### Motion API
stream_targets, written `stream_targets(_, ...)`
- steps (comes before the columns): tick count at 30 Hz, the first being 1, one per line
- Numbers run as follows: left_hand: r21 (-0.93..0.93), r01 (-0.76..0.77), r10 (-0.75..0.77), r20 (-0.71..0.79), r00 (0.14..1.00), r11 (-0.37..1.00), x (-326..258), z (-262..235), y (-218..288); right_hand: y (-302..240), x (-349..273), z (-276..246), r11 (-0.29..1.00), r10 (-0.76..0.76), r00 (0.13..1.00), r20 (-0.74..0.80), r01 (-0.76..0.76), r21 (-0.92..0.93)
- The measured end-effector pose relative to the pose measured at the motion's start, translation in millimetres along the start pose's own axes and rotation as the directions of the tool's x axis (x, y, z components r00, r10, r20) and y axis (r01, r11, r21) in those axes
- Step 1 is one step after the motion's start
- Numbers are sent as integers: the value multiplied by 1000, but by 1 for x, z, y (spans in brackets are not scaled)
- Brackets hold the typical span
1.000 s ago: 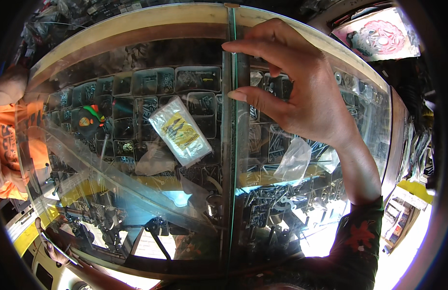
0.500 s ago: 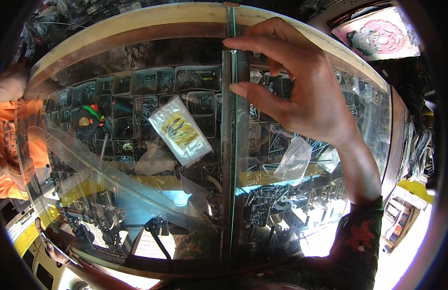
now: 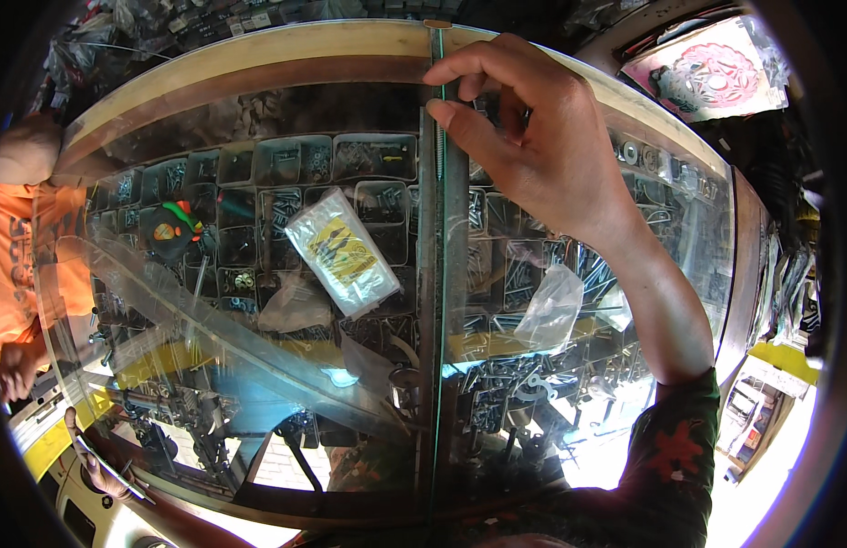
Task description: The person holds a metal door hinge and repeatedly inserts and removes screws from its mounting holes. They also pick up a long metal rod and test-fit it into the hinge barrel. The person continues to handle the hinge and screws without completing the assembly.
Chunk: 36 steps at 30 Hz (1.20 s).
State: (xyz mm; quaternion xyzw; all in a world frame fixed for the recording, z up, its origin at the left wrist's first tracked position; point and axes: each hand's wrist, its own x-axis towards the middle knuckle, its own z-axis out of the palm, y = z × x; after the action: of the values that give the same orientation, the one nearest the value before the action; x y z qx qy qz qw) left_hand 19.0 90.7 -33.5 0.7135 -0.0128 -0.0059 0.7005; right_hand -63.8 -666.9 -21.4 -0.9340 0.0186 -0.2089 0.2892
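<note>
My right hand [image 3: 533, 128] reaches over the far end of the dark divider bar [image 3: 430, 365] that runs along the middle of a glass-topped display case. Its thumb and index finger are apart, with a gap between their tips. Just below the thumb tip, a thin ridged metal rod [image 3: 440, 151] lies along the bar. Low at the left, my left hand [image 3: 102, 470] is closed around a thin, flat, pale-edged thing [image 3: 122, 479], seen nearly edge-on, so its kind is unclear. A clear plastic packet [image 3: 343, 253] with a yellow label rests left of the bar.
Under the glass, bins [image 3: 373, 157] hold screws, bolts and other small hardware. A crumpled clear bag [image 3: 551, 306] is right of the bar. A long clear strip [image 3: 232, 338] slants across the left pane. Someone in an orange shirt [image 3: 12, 265] is at the left edge.
My right thumb and index finger have drawn closer together, and the hand has shifted slightly toward the bar's far end. The other person's hand at the left has lowered.
</note>
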Motion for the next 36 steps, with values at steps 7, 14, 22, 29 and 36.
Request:
stream_targets(7, -16, -6, 6, 7, 1000, 1000, -2, -7, -3, 5, -3, -5, 994, 4, 998, 61, -11, 108)
stream_targets(14, -22, -9, 9, 13, 1000, 1000, -1, -9, -5, 9, -4, -4, 988, -136, 990, 33, 133, 82)
stream_targets(22, -24, -6, 6, 18, 1000, 1000, 1, -10, -6, 6, -6, -4, 992, -86, 993, 77, 79, 95)
stream_targets(29, -29, -5, 5, 21, 1000, 1000, 0, -11, -7, 5, -5, -4, 991, -103, 992, 70, 97, 87)
stream_targets(36, -33, -7, 8, 18, 1000, 999, -1, -13, -7, 5, -6, -6, 977, -178, 982, 57, 169, 130)
